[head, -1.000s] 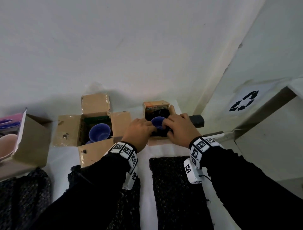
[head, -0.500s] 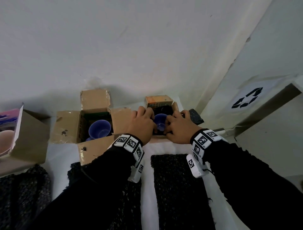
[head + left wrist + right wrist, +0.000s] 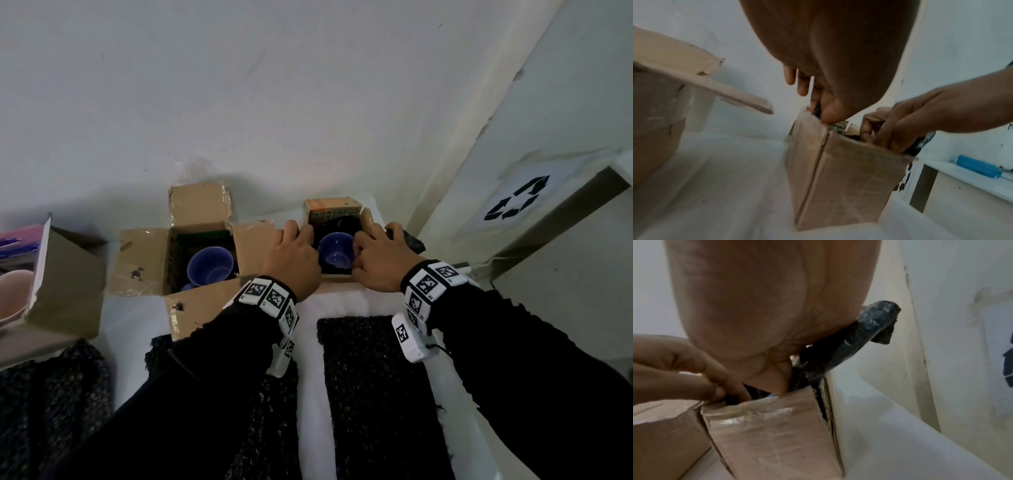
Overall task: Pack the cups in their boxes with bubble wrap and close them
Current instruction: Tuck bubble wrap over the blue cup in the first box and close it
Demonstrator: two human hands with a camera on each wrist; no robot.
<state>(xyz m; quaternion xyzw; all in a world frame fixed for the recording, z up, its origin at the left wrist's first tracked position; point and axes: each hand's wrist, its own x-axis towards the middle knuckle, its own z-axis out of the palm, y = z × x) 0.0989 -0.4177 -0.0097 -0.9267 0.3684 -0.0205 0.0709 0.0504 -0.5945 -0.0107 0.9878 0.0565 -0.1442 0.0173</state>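
Two hands, your left hand [image 3: 294, 255] and right hand [image 3: 380, 260], flank the cup [image 3: 335, 253] at frame centre, fingers curled, tucking black wrap [image 3: 865, 331] into the box [image 3: 840, 183].

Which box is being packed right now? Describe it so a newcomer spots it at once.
On the white table along the wall, look toward the right corner, near the recycling sign. The small cardboard box there sits between the left hand and right hand. Unlike the wider open box to its left, it is narrow, lined with black bubble wrap, and holds one blue cup.
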